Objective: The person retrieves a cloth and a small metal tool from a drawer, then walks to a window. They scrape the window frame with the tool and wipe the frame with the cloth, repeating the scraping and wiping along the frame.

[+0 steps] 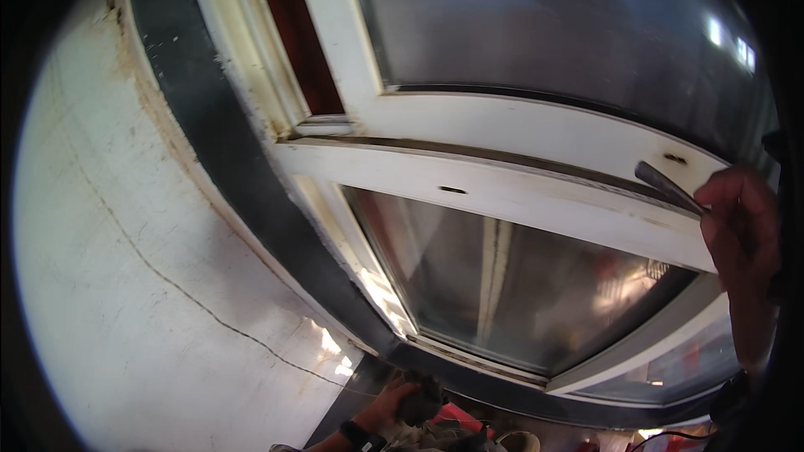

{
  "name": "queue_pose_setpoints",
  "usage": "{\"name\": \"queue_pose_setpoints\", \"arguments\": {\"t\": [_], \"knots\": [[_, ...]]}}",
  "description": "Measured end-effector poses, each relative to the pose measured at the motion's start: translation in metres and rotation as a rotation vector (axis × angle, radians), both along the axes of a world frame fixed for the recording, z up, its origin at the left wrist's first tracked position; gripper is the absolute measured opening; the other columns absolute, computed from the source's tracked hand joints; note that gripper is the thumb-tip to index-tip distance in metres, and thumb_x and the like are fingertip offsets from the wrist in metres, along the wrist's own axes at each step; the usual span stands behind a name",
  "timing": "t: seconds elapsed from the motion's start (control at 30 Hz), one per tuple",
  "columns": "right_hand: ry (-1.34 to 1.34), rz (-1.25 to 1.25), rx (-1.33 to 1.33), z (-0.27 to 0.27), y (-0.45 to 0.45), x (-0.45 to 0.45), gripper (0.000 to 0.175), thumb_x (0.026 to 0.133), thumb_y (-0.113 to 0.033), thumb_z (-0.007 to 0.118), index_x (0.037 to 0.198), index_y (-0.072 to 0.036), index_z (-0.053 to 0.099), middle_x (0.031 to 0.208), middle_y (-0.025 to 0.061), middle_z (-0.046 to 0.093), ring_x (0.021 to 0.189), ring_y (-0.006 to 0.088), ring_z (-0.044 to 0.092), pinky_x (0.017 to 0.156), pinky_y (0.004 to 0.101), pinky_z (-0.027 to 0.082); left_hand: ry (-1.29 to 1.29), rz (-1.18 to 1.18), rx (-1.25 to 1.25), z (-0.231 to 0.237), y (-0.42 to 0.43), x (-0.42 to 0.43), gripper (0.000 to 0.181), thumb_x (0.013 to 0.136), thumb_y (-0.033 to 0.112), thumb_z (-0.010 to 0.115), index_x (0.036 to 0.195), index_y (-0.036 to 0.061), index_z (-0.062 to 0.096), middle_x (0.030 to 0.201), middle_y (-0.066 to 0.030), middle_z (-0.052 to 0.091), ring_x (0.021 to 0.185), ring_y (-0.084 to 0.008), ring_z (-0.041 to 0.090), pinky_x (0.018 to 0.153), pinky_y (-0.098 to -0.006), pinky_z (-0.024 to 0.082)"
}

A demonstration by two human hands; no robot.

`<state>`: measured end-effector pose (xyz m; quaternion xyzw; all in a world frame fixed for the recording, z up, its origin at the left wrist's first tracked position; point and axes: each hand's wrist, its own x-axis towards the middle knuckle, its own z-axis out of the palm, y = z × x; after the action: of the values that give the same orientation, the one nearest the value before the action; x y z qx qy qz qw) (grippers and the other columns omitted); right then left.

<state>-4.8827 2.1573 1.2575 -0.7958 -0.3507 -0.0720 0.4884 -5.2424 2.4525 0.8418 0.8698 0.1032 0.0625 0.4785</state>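
At the right edge, my right hand [741, 220] grips a dark, slim rod-like tool [669, 187], which points left across the white window frame's rail [534, 182]. The tool's exact kind cannot be told. Low in the view, my left hand [392, 403], with a dark band on its wrist, is closed around a dark, crumpled bundle [419, 398], perhaps a cloth. Above the rail is a large glass pane [534, 44]; below it lies a smaller pane [527, 282]. Narrow dark slots show in the white frame parts.
A pale wall [125, 251] with a long crack fills the left side. A dark border strip [251, 163] runs between wall and window. Along the bottom are a red object [458, 417], a round pale container [520, 441] and a thin black cable [681, 434].
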Motion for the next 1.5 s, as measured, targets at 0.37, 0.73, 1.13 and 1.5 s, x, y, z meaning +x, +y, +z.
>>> {"name": "queue_pose_setpoints", "arguments": {"t": [0.37,0.73,1.13,1.5], "knots": [[-0.102,0.21,-0.205,0.037,0.108,-0.018,0.025,0.106,-0.012,0.063,0.129,-0.005,0.069,0.101,0.0023,0.062,0.083,0.0075,0.055,0.071,0.027,0.045,0.03,0.312,-0.203,-0.023,0.002,-0.074,0.07,0.076,0.007,0.077,0.144,0.0021,0.06,0.148,-0.0273,0.057,0.139,-0.0475,0.056,0.119,-0.0491,0.045],[-0.528,0.534,-0.233,0.045,0.217,-0.031,0.019,0.106,-0.009,0.063,0.118,0.002,0.073,0.075,0.0053,0.061,0.069,0.0103,0.055,0.066,0.0314,0.047,-0.075,0.388,-0.127,-0.034,0.016,-0.09,0.057,0.082,0.002,0.069,0.138,-0.0006,0.063,0.147,-0.0262,0.058,0.137,-0.0438,0.057,0.117,-0.0471,0.047],[-0.317,0.681,-0.249,0.073,0.303,-0.054,0.016,0.108,-0.015,0.061,0.11,0.001,0.061,0.074,0.0099,0.062,0.066,0.019,0.061,0.063,0.0364,0.05,-0.189,0.732,-0.525,-0.033,0.027,-0.116,0.044,0.09,0.01,0.072,0.133,0.0022,0.066,0.124,-0.0227,0.07,0.111,-0.0376,0.07,0.098,-0.0466,0.057],[-1.208,0.312,-0.113,0.113,0.393,-0.056,0.018,0.092,0.001,0.065,0.11,0.002,0.064,0.087,0.0196,0.074,0.086,0.0433,0.073,0.073,0.0509,0.057,-0.284,0.706,-0.502,-0.002,0.033,-0.102,0.04,0.096,0.007,0.065,0.136,0.0009,0.065,0.127,-0.0216,0.071,0.116,-0.0332,0.07,0.102,-0.0435,0.056]]}}
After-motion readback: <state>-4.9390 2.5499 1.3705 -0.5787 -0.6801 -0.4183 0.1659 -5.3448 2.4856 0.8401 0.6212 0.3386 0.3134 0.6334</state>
